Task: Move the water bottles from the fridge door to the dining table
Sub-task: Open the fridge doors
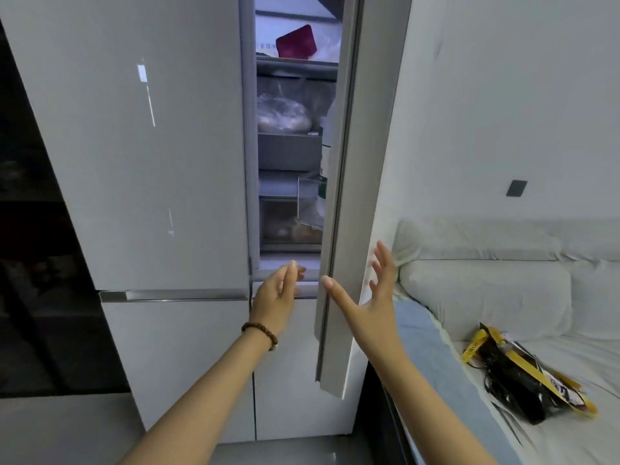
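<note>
The white fridge's right upper door (364,135) stands partly ajar, edge-on to me. Through the gap I see shelves with a red box (297,41), a bagged lump of food (283,115) and a clear door bin (310,203). A sliver of a green-labelled container (323,162) shows behind the door edge; no water bottle is plainly visible. My left hand (276,297), with a bead bracelet at the wrist, reaches with straight fingers toward the gap's bottom. My right hand (365,297) is spread wide around the door's lower edge, thumb inside, fingers outside, not gripping.
The fridge's left door (134,146) is closed, with lower drawers (184,364) beneath. A white sofa (486,290) stands close on the right with a blue cloth (432,357) and a black-and-yellow bag (523,377) on it. Dark glass lies to the left.
</note>
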Demonstrator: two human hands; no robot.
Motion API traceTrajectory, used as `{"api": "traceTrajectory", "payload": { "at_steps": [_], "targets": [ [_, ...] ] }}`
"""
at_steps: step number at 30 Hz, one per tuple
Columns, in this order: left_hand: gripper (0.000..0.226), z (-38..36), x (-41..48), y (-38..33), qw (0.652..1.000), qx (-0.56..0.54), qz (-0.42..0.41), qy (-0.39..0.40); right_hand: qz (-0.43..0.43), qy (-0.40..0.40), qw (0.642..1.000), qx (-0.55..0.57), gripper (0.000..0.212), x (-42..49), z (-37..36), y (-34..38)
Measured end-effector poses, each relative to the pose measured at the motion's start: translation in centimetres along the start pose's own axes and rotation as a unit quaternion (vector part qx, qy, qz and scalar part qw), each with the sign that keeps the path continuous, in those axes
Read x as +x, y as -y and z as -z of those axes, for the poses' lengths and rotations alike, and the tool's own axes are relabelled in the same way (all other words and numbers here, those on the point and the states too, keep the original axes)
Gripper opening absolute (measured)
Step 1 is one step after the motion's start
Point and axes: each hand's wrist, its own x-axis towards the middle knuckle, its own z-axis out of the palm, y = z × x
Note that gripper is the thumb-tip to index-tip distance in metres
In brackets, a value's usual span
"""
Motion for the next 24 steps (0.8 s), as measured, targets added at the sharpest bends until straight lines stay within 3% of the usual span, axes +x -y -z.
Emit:
{"api": "traceTrajectory", "payload": {
  "at_steps": [2,8,15,24],
  "targets": [
    [0.059,-1.2,0.0,-2.0,0.998,0.012,-0.065,-0.011,0.019,-0.04,0.999,-0.013,0.103,0.2,2.1,1.1],
    [0.06,-6.8,0.6,-7.3,0.966,0.119,-0.219,0.066,0.001,-0.135,0.987,-0.082,0.108,0.7,8.9,1.3],
    [0.06,-12.5,0.6,-11.4,0.919,0.278,-0.262,0.095,-0.025,-0.153,0.983,-0.1,0.084,1.9,16.9,0.6],
    [0.06,-16.5,-0.7,-13.3,0.902,0.336,-0.264,0.066,-0.081,-0.144,0.981,-0.104,0.094,2.9,21.9,0.1]
  ]
}}
